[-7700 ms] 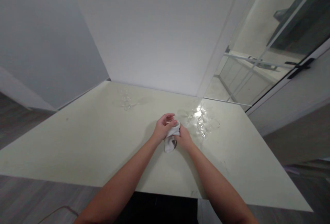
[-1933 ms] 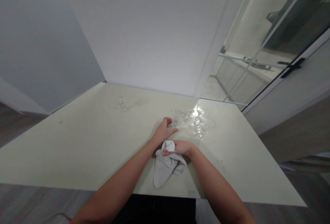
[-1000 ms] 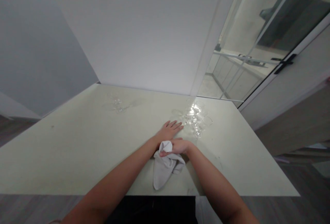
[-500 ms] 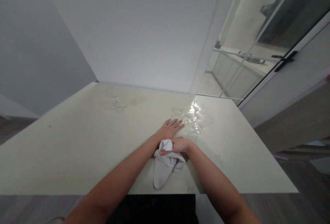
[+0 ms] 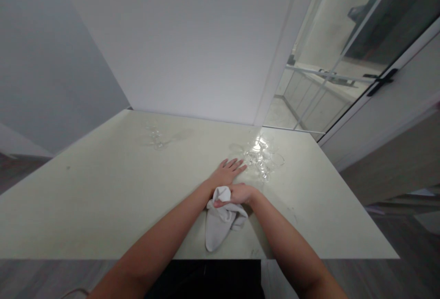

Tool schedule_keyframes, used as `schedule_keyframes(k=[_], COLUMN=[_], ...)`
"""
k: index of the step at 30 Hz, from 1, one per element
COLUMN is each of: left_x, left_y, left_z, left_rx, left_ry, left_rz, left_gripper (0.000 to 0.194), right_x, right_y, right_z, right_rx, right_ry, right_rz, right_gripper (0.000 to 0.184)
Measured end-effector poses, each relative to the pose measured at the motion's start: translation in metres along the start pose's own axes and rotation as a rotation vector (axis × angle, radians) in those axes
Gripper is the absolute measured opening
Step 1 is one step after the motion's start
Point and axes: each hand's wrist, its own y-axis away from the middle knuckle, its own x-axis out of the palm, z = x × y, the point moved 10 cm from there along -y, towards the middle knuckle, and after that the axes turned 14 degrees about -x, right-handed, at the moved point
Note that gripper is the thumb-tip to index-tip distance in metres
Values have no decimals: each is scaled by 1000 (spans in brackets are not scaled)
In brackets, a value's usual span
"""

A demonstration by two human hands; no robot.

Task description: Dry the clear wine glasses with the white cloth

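My left hand (image 5: 227, 171) lies flat on the pale table (image 5: 113, 189), palm down with its fingers spread. Just behind it, nearer to me, my right hand (image 5: 239, 194) grips a white cloth (image 5: 222, 225). Part of the cloth bulges up beside the thumb, and the rest hangs loosely toward the front edge. Several clear glasses (image 5: 263, 159) stand in a shiny cluster just beyond my left fingertips; their outlines are hard to separate. Toward the back left are more clear glasses (image 5: 156, 139), faint against the tabletop.
A white wall panel (image 5: 192, 60) rises along the table's back edge. At the back right is a glazed door (image 5: 326, 74) with a black handle (image 5: 381, 82). Faint dark marks (image 5: 254, 252) show on the tabletop near the front edge.
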Motion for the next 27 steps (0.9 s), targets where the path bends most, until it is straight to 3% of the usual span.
schedule_keyframes(k=[7,14,18,21,23,27], left_x=[8,9,0,-15,-28,-62], left_y=[-1,-2,-6,-8,-4,19], left_z=[2,6,15,36,63,119], left_rx=[2,-13,-90,-219,-366,-578], left_ry=[-75,-13,155,426,701,1005], left_rz=[14,-10,-59,-143,-235,-430], left_gripper=[72,73,65,44,31,30], right_x=[3,-1,-6,-7,-8,-26], right_y=[1,1,2,2,0,-3], right_z=[8,2,-17,-28,-28,-6], right_rx=[4,1,73,129,123,-59], right_ry=[-47,-66,-276,-641,-833,-1020], right_rz=[19,-28,-184,-352,-426,-514], right_gripper=[50,45,45,47,56,84])
